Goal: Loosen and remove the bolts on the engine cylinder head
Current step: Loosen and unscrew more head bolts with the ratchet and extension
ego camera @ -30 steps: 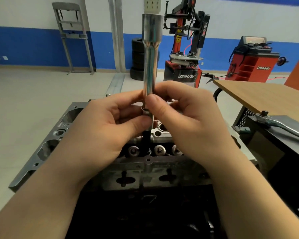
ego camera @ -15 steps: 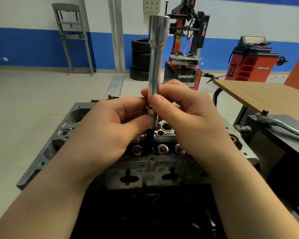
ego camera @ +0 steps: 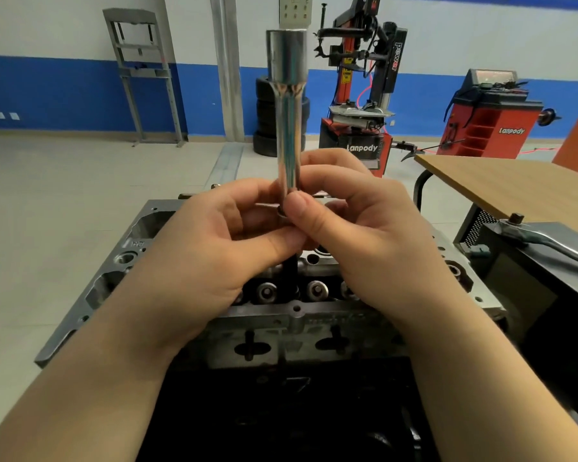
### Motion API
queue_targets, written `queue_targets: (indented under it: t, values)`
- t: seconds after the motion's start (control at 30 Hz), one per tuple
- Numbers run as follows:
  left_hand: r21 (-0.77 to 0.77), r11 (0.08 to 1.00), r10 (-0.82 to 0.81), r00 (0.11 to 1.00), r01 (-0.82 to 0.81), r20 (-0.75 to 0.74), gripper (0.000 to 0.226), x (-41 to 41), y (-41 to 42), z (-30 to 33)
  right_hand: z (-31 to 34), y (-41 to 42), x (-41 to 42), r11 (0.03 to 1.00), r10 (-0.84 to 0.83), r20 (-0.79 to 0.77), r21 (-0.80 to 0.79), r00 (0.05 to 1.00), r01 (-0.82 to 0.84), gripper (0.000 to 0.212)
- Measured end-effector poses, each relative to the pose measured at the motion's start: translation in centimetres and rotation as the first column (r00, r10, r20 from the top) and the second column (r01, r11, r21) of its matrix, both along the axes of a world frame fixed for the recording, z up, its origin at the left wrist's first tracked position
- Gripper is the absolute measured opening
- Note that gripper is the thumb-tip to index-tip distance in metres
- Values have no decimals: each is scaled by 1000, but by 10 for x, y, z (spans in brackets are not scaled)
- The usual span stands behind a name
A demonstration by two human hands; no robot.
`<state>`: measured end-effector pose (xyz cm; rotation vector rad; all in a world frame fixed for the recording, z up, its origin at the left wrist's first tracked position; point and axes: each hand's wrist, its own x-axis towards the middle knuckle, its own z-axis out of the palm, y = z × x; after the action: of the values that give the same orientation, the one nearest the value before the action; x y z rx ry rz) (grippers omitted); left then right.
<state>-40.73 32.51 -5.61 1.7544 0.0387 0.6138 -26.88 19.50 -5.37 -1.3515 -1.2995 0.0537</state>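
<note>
while the cylinder head (ego camera: 294, 315) sits low in front of you with its valve springs (ego camera: 267, 291) showing, you have a long chrome socket (ego camera: 288, 111) standing upright above it, wide end on top. below its narrow end a dark bolt shank (ego camera: 289, 271) runs down toward the head; whether it has cleared the hole is hidden. your left hand (ego camera: 194, 258) is closed, thumb and fingers pinching at the socket's lower end. your right hand (ego camera: 357, 235) is also closed on that lower end, thumb in front and fingers curled behind. to your right a ratchet handle (ego camera: 544, 241) lies on a dark box, beside a wooden tabletop (ego camera: 514, 181). farther back stand a stack of tyres (ego camera: 264, 115) and a red tyre changer (ego camera: 357, 95).
</note>
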Motion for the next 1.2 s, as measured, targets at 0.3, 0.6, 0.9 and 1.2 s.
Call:
queue_targets:
  t: [0.3,0.6,0.9,1.2]
  values:
    - [207,924,321,946,-323,41,50,3,-11,1,-3,1,-3,998,-62,-78,20,995,64,21]
    - [34,989,145,989,-145,-11,44,-2,2,-3,2,-3,-4,998,-46,-15,-34,999,46,20]
    - [84,973,224,971,-217,-84,44,1,-5,5,41,4,-19,971,-240,187,68,953,231,20]
    - [164,956,263,958,-243,-117,29,5,-8,7,54,-14,-25,999,-45,-84,-30,995,43,27]
